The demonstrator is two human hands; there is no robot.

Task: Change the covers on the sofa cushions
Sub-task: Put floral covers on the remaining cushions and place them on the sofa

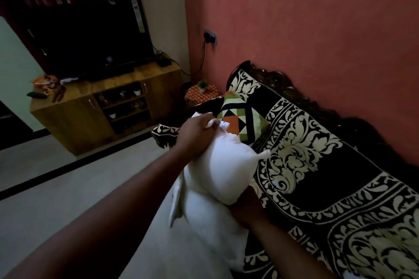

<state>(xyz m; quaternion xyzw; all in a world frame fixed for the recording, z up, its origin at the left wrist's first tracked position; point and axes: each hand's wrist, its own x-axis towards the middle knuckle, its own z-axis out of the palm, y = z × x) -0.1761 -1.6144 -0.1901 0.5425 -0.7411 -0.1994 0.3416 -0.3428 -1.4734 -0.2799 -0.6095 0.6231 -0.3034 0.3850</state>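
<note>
A bare white cushion (223, 165) hangs in front of me at the sofa's front edge. My left hand (197, 135) grips its top corner, fingers curled over the fabric. My right hand (246, 205) holds the cushion from below and is mostly hidden by it. A cushion in a green, orange and black patchwork cover (241, 118) lies on the sofa (328, 165) just beyond my left hand. The sofa wears a black throw with a cream floral print.
A wooden TV cabinet (90, 111) with a dark television (90, 38) stands at the left. A small side table with a potted plant (201, 88) sits by the sofa's far end. Pale floor (68, 188) lies to my left. A pink wall backs the sofa.
</note>
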